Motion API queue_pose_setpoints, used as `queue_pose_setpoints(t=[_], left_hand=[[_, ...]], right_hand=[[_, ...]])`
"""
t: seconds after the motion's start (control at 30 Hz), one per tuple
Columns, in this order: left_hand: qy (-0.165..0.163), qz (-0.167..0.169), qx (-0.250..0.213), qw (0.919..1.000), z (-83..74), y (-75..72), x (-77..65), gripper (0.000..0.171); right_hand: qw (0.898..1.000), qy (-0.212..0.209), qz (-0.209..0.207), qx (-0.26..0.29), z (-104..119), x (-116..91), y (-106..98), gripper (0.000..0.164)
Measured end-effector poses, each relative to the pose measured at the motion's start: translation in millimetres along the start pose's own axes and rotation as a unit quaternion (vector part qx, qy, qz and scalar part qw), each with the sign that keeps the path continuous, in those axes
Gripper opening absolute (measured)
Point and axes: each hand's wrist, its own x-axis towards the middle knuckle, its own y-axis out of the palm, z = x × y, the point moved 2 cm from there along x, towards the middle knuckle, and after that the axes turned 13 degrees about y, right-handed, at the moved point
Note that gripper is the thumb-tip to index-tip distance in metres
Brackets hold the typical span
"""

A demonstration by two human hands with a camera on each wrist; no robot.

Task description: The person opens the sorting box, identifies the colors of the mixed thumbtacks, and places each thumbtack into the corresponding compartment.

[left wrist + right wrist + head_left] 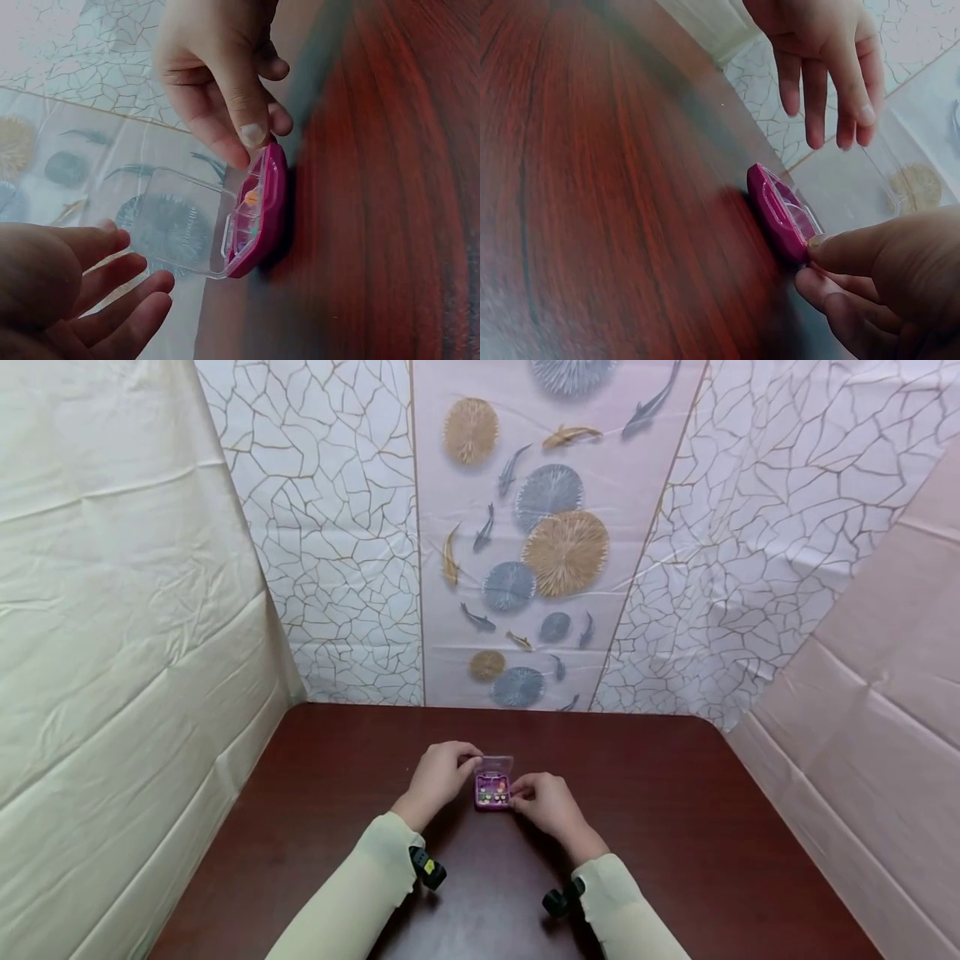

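A small magenta pill box [492,792] sits on the table with its clear lid [176,217] raised on the far side. Behind the clear dividers lie several small pieces in white, green and orange, which look like pills. My right hand [551,804] pinches the right side of the box between thumb and fingers, as the right wrist view shows [877,285]. My left hand [441,777] is beside the upper left corner of the lid, its fingers loosely extended. Whether those fingertips touch the lid, I cannot tell.
The dark red-brown wooden table [337,760] has rounded far corners. Behind it hangs a patterned cloth [510,635] with fish and round leaf shapes. Plain pale cloths stand along the left [135,693] and right [870,735] edges.
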Motion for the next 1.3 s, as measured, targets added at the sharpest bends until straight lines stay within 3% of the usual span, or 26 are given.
queue_pose_setpoints(t=[0.33,0.7,1.0,1.3], left_hand=[[-0.008,-0.032,-0.011,0.9994,-2.8,-3.8,-8.0,0.009],[-0.009,-0.048,-0.005,0.9988,-3.6,-0.8,-14.8,0.008],[0.002,-0.046,-0.006,0.9989,-2.7,9.2,-24.3,0.007],[0.036,-0.029,0.022,0.9987,-8.7,10.7,-31.2,0.006]], right_hand=[[0.999,0.009,0.014,0.04,6,-5,2,0.01],[0.999,0.004,0.019,0.039,8,-8,4,0.013],[0.998,0.014,0.033,0.058,3,-12,6,0.013],[0.997,0.013,0.03,0.071,0,-13,7,0.014]])
